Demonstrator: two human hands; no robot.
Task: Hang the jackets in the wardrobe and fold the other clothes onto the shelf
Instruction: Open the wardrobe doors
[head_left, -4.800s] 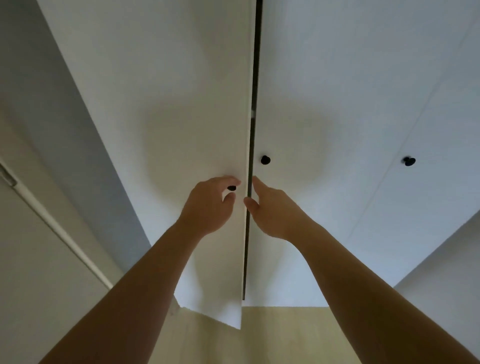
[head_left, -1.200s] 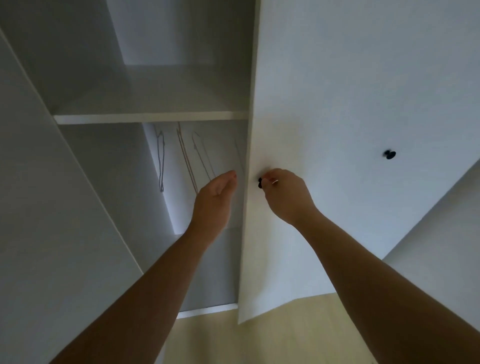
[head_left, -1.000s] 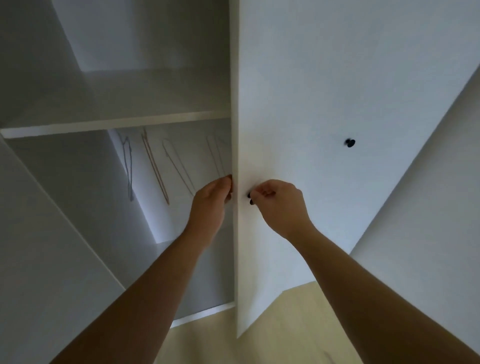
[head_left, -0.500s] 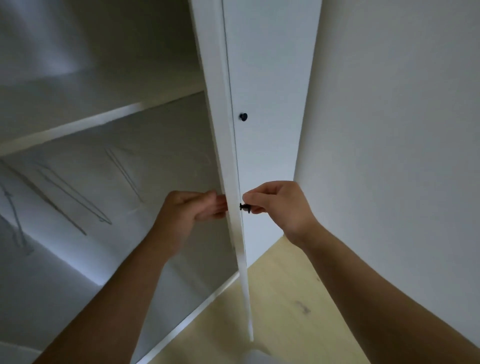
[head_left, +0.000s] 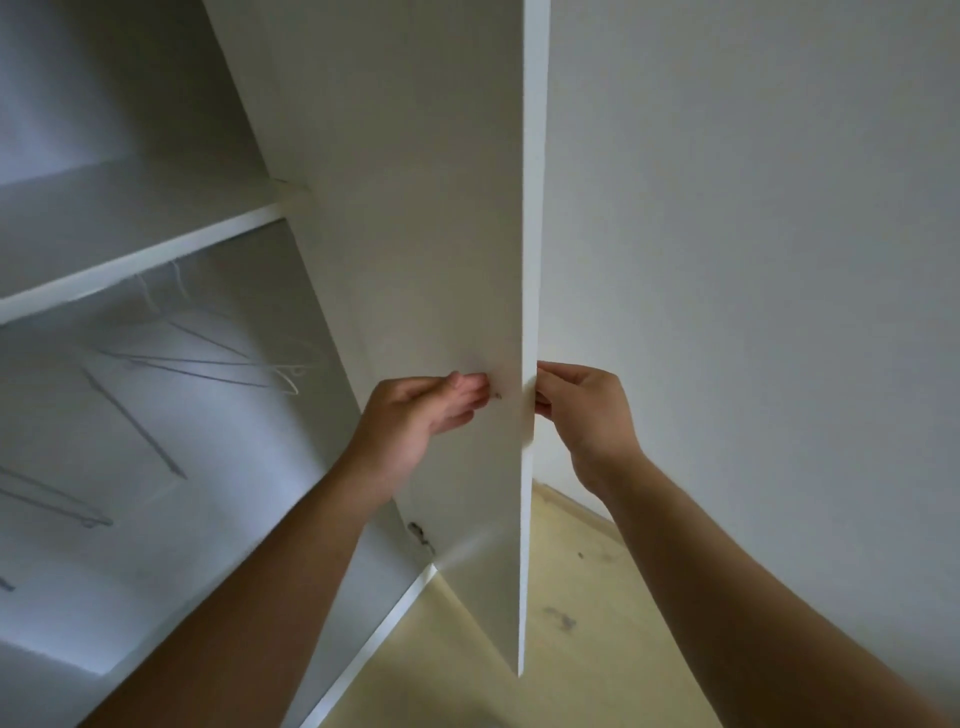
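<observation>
Head view, left hand (head_left: 415, 410) pressing wardrobe door (head_left: 441, 234), grip relaxed, right hand (head_left: 587, 405) pinching door's edge.

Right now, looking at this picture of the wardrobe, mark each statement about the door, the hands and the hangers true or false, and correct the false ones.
1. The wardrobe door stands open. True.
2. Jackets hang on the wire hangers. False: the hangers are bare.
3. The left hand touches the door's inner face, and the right hand holds the door from its outer side. True.
4. The hangers hang above the shelf. False: they hang below the shelf.
</observation>
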